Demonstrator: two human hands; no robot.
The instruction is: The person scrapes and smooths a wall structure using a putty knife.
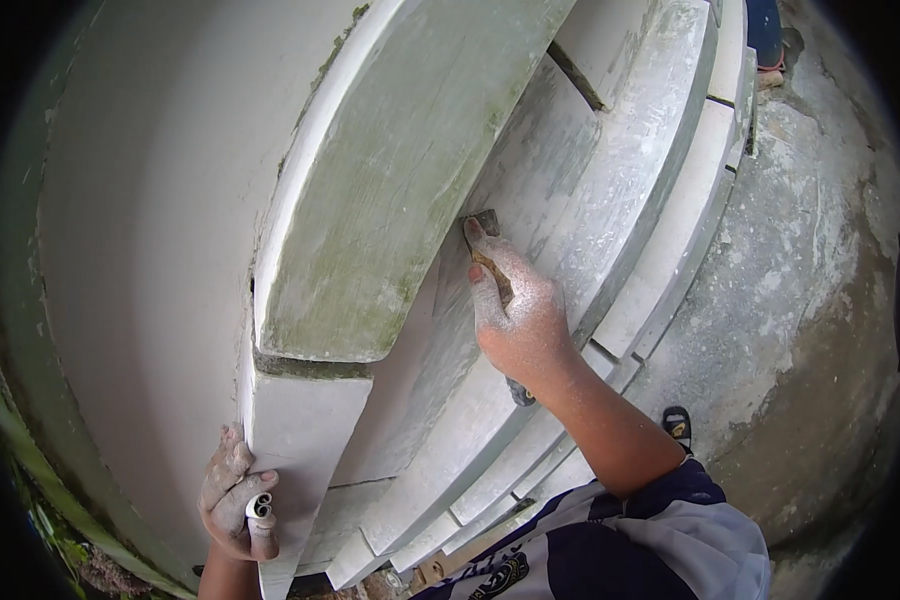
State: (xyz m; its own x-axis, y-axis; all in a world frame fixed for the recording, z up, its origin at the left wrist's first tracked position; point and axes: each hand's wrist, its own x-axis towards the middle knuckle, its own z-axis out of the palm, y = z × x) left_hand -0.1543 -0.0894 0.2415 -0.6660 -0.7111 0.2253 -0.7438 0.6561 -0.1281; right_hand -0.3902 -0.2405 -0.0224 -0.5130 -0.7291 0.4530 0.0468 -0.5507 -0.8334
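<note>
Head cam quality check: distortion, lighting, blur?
Head view: strong fisheye, dark vignette at the corners, straight moulding edges bow. Soft, even daylight, no glare; faint shadow under the moulding lip. Right hand with scraper reasonably sharp; left hand near the rim looks slightly softer and stretched.

Probably outdoor building site: mossy plaster mouldings [390, 190].

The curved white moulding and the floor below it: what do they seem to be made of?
The moulding looks like cast plaster or cement, matt and chalky, with green stains; the right hand on it is dusted white. The floor looks like bare grey concrete, rough and blotchy.
</note>
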